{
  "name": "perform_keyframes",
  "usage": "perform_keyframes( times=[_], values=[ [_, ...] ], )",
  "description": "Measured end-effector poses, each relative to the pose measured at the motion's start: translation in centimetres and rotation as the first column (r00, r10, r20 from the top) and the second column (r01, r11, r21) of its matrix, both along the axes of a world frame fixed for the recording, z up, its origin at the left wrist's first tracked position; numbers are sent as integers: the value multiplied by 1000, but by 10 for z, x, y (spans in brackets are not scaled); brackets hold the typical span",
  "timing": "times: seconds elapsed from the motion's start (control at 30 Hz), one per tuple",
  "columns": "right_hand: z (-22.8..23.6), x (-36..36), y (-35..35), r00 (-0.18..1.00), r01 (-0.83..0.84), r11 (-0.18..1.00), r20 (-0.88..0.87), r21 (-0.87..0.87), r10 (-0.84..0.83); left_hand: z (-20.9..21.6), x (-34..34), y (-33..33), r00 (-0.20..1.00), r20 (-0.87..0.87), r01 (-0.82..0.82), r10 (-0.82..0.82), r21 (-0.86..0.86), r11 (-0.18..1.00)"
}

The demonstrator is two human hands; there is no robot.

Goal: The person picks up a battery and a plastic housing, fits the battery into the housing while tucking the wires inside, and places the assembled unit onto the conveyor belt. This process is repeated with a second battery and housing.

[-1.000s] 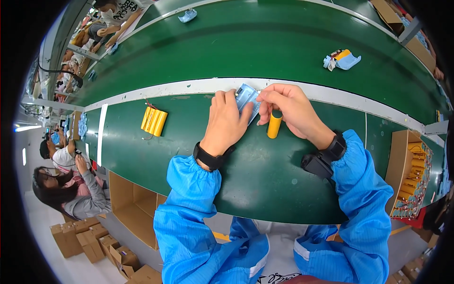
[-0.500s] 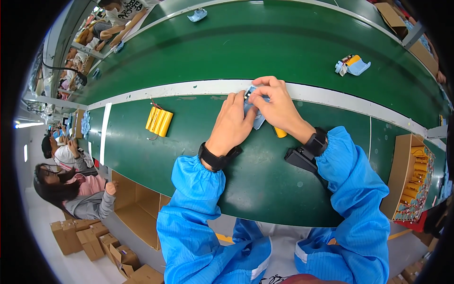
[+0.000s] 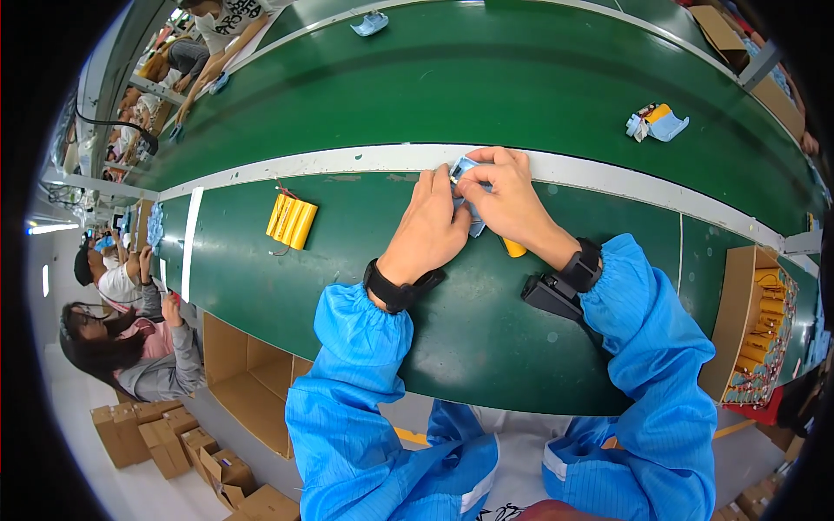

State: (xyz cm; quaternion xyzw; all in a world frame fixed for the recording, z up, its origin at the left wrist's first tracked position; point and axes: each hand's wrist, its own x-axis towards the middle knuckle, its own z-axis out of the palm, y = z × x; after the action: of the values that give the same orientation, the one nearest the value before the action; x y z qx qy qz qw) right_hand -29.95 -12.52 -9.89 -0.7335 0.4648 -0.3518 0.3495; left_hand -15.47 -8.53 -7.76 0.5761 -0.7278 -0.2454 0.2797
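Both hands meet near the white strip at the far side of the green bench. Between them is a light-blue piece of wrapping (image 3: 477, 227), with a small dark and white part at its far end; the fingers hide most of it. My left hand (image 3: 426, 226) grips the piece from its left side. From the right, my right hand (image 3: 508, 200) pinches its far end with thumb and forefinger. Under the right palm shows the end of a yellow cylindrical cell (image 3: 514, 248), otherwise covered. To the left lies a yellow battery pack (image 3: 292, 221) with thin wires.
A cardboard box (image 3: 738, 321) holding several yellow packs stands at the right. Beyond the white strip, a green belt (image 3: 486, 78) carries a blue-wrapped yellow pack (image 3: 658, 122) and a blue piece (image 3: 370, 24). An open carton (image 3: 248, 373) stands lower left; co-workers are beyond.
The items on the belt have shifted slightly right. My right fingers have moved a little at the blue wrapping's far end; my left hand stays almost still. A co-worker at left has raised a hand.
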Motion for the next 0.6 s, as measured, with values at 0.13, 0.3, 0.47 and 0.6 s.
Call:
perform_keyframes(
  times=[0.13, 0.3, 0.47, 0.6],
  values=[
    [0, 10, 7, 994, 109, 994, -4, 2, -109, 1, 0, 0, 1000, 2, 1, -1, -5, 1000],
    [-2, 15, 9, 986, 167, 986, 1, 7, -167, 1, -2, -1, 1000, 17, -1, 1, -18, 1000],
    [-2, 15, 6, 980, 186, 981, 60, 55, -189, 4, -2, -3, 1000, 22, 21, -21, -33, 999],
    [-3, 11, 0, 981, 168, 983, 90, 69, -174, 5, -3, -4, 999, 26, 33, -33, -25, 999]
  ],
)
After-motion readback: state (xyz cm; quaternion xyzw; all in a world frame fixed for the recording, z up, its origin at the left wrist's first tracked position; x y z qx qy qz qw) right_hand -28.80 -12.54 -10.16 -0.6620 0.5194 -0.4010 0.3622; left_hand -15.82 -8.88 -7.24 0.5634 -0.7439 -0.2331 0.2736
